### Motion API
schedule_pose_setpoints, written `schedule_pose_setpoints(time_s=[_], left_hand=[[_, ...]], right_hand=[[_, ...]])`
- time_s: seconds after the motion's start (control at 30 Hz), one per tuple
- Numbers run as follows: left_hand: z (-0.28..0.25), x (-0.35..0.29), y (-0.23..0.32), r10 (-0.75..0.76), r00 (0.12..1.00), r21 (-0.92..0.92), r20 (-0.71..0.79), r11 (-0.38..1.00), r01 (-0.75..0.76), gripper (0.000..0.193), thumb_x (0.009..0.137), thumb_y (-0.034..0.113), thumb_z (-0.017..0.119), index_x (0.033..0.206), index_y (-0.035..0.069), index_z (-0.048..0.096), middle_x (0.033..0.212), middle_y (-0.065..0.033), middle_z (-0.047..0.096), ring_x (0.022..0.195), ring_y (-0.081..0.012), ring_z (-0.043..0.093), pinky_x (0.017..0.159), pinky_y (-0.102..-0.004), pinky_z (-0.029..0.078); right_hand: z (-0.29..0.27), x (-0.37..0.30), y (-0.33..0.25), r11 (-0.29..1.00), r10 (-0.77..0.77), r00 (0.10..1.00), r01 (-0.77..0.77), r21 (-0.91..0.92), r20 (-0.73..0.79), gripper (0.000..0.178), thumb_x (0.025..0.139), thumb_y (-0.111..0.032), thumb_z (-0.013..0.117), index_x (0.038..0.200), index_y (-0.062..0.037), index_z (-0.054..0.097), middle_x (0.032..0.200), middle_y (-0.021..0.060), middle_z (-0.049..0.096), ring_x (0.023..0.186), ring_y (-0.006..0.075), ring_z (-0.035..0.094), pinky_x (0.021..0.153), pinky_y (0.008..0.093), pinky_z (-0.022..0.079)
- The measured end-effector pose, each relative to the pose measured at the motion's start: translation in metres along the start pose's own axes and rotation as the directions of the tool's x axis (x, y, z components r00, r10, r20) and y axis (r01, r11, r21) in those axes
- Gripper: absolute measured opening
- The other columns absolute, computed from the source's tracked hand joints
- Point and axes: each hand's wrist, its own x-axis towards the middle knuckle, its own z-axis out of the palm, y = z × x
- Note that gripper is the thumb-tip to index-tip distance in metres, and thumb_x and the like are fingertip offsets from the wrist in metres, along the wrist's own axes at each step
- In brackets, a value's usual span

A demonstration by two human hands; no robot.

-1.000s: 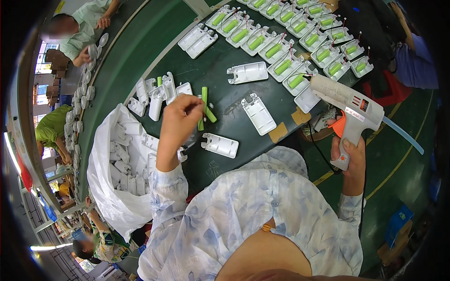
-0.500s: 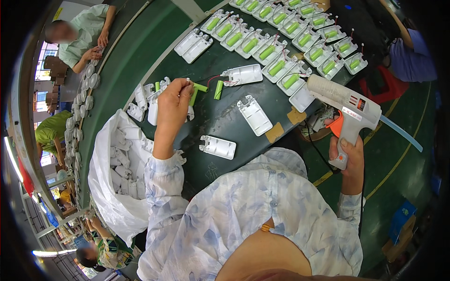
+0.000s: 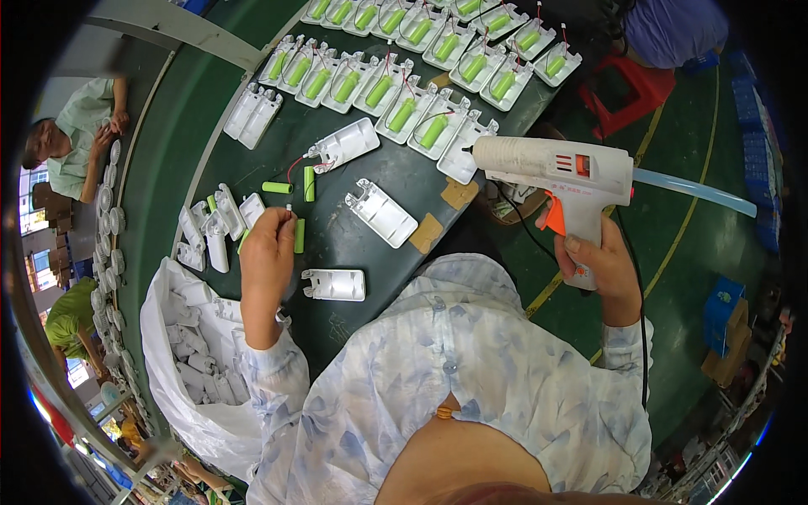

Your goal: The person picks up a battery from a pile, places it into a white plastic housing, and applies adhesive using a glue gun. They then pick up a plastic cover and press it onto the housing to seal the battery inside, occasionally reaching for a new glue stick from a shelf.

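Observation:
My left hand (image 3: 268,259) is closed in a pinch on a small white wire connector (image 3: 289,209), over the left part of the dark table. A green battery cell (image 3: 299,236) shows just beside its fingers, and two more cells, one lying (image 3: 277,188) and one beside it (image 3: 309,184), are farther off. Red wires run from there to a white plastic housing (image 3: 347,145). My right hand (image 3: 604,263) grips a white hot glue gun (image 3: 551,160) with an orange trigger (image 3: 555,215). The nozzle points left, near an open white housing (image 3: 464,150) at the table's edge.
Rows of white housings with green cells (image 3: 379,89) fill the far table. Two loose housings (image 3: 380,214) (image 3: 334,284) lie nearer me. A white bag of plastic parts (image 3: 160,353) stands at left. A red stool (image 3: 631,93) and a co-worker's clothing (image 3: 673,34) are far right.
The whole view has shifted, so the table sits farther left. My left hand has come nearer to me, still pinching the connector. The glue gun now lies more level in my right hand.

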Motion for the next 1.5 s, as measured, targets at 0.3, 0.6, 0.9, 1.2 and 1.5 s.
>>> schedule_pose_setpoints(time_s=[0.3,0.6,0.9,1.2,1.5], left_hand=[[0.006,-0.008,0.000,0.161,0.985,0.199,-0.060,0.969,-0.146,0.008,0.083,0.008,0.069,0.089,0.001,0.069,0.085,-0.0138,0.066,0.073,-0.0327,0.064,0.064,-0.0390,0.050],[0.000,0.013,0.075,0.394,0.909,-0.112,-0.137,0.906,-0.409,0.010,0.079,-0.002,0.070,0.088,0.001,0.068,0.093,-0.0132,0.066,0.085,-0.0301,0.064,0.074,-0.0369,0.050],[0.078,0.079,0.156,0.788,0.587,0.106,-0.185,0.610,-0.785,0.006,0.075,0.004,0.070,0.080,0.004,0.066,0.129,-0.0142,0.059,0.132,-0.0358,0.047,0.107,-0.0608,0.033],[0.118,0.098,0.156,0.809,0.582,0.248,-0.085,0.583,-0.774,0.006,0.076,0.010,0.065,0.075,0.005,0.068,0.136,-0.0123,0.056,0.140,-0.0324,0.039,0.113,-0.0623,0.023],[0.123,0.099,0.153,0.805,0.591,0.279,-0.057,0.581,-0.764,0.006,0.078,0.011,0.064,0.077,0.007,0.068,0.139,-0.0114,0.054,0.142,-0.0320,0.036,0.112,-0.0658,0.021]], right_hand=[[-0.004,-0.005,0.001,0.991,0.093,0.995,-0.089,-0.098,0.040,0.041,0.085,-0.026,0.064,0.115,0.0013,0.057,0.078,0.0052,0.061,0.053,0.0092,0.051,0.049,0.0232,0.040],[-0.007,-0.001,0.002,0.992,0.073,0.996,-0.068,-0.107,0.042,0.026,0.088,-0.017,0.060,0.108,0.0001,0.058,0.068,0.0022,0.055,0.054,0.0106,0.051,0.053,0.0256,0.041],[-0.005,-0.007,0.006,1.000,0.000,0.998,0.000,-0.008,0.056,0.040,0.088,-0.017,0.061,0.122,0.0028,0.056,0.073,0.0033,0.058,0.056,0.0106,0.053,0.054,0.0259,0.044],[-0.012,-0.012,0.017,1.000,-0.004,0.998,0.003,0.024,0.060,0.046,0.088,-0.017,0.061,0.127,0.0040,0.053,0.079,0.0050,0.059,0.058,0.0116,0.054,0.056,0.0264,0.046],[-0.008,-0.013,0.015,0.999,-0.002,1.000,0.000,0.040,0.031,0.045,0.087,-0.016,0.060,0.127,0.0040,0.053,0.086,0.0056,0.062,0.059,0.0109,0.054,0.057,0.0262,0.045]])
